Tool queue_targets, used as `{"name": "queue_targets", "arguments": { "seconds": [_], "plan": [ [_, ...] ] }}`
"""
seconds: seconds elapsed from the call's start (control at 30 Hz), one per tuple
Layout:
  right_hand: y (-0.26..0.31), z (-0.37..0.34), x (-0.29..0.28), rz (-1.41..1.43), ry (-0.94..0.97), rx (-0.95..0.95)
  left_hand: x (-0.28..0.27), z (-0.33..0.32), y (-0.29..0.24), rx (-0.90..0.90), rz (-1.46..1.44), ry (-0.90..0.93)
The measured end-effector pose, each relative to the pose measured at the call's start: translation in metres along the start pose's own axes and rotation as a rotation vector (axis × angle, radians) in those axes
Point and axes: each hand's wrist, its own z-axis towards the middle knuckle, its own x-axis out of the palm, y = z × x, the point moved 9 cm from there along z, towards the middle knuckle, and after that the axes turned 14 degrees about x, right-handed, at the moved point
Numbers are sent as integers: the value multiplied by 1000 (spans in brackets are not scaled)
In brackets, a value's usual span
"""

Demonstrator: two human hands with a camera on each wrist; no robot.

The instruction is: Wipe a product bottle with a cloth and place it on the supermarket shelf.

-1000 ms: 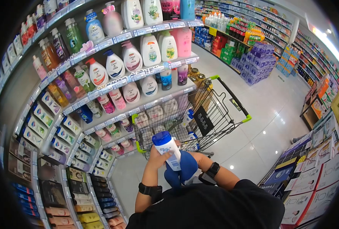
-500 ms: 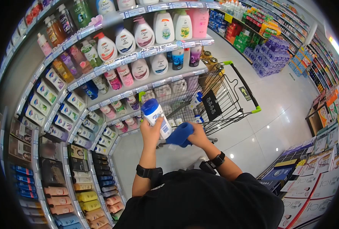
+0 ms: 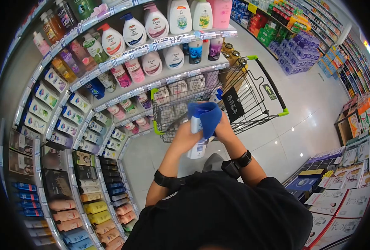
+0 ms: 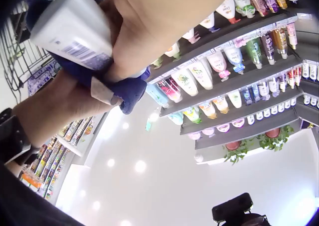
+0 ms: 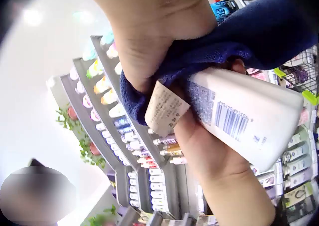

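My left hand grips a white bottle with a barcode on its back. A blue cloth lies over the bottle's top, where the blue cap is mostly covered. From the other side my right hand holds this cloth against the bottle. In the right wrist view a printed white tag sticks out of the cloth between the two hands, and the bottle slants down to the right. The left wrist view shows the bottle's base close up.
A wire shopping cart with green corners stands just past my hands, with bottles inside. Shelves of body wash bottles rise ahead and to the left. Boxes are stacked at the right, and purple packs stand farther off.
The bottle, held beside the cloth half a second ago, now has the cloth over its cap. Both hands have come together in front of the cart.
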Motion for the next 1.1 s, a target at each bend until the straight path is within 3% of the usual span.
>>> {"name": "queue_targets", "arguments": {
  "seconds": [0.1, 0.2, 0.33, 0.5, 0.6, 0.73, 0.87, 1.0, 1.1],
  "plan": [
    [-9, 5, -28, -139, -86, 54, 3, 20, -15, 66, 224, 14],
    [-15, 8, -56, -289, -156, 125, 13, 41, 18, 0, 361, 127],
    [-35, 24, -104, -259, -171, 225, 45, 71, 69, -115, -10, 232],
    [-70, 67, -163, -286, -61, 367, 68, 107, 148, -315, -143, 327],
    [-93, 99, -195, -409, -70, 402, 56, 138, 181, -320, 115, 268],
    [-110, 144, -212, -641, 52, 419, 50, 179, 213, -308, 564, 361],
    [-132, 186, -237, -912, -73, 334, 51, 221, 251, -205, 654, 233],
    [-167, 210, -259, -1120, -100, 464, 53, 244, 283, -148, 897, 196],
    [-225, 226, -277, -1155, -64, 494, 55, 244, 340, -268, 826, 261]
  ]
}}
